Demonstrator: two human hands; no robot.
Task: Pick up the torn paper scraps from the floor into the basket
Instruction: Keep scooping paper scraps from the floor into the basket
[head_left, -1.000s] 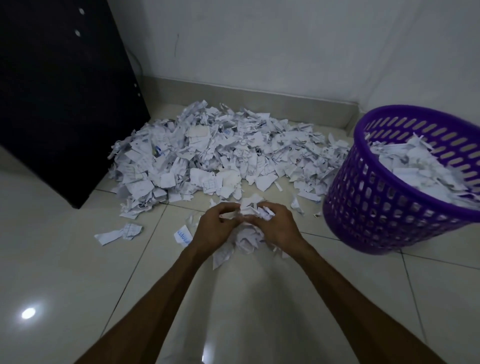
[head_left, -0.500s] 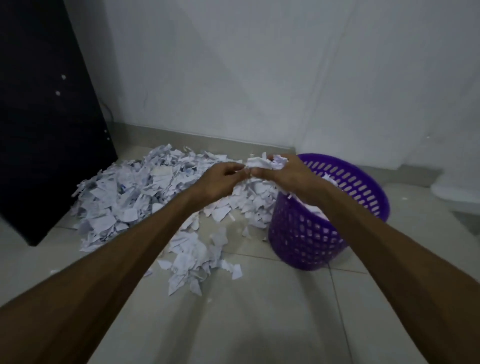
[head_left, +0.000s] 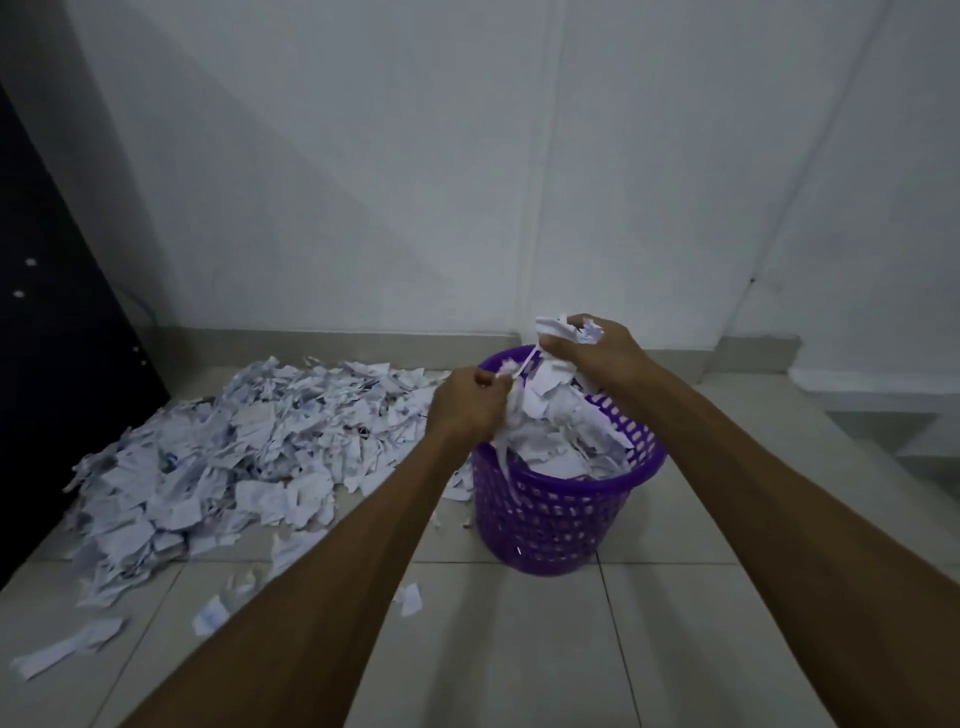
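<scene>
A purple plastic basket (head_left: 550, 525) with a perforated wall stands on the tiled floor, heaped with white paper scraps. Both hands hover over its rim. My left hand (head_left: 465, 402) grips a bunch of scraps at the basket's left edge, a strip hanging down from it. My right hand (head_left: 595, 348) is higher, above the far rim, its fingers curled round crumpled scraps (head_left: 558, 332). A big pile of torn paper (head_left: 249, 457) lies on the floor to the left of the basket.
A dark cabinet (head_left: 57, 374) stands at the left edge beside the pile. Loose scraps (head_left: 67, 649) lie scattered on the tiles in front. White walls meet in a corner behind the basket; a low white ledge (head_left: 883, 395) runs at the right.
Both hands lifted a handful of scraps from the floor, carried it right and now hold it over the basket. The hands have drawn apart, the right one higher.
</scene>
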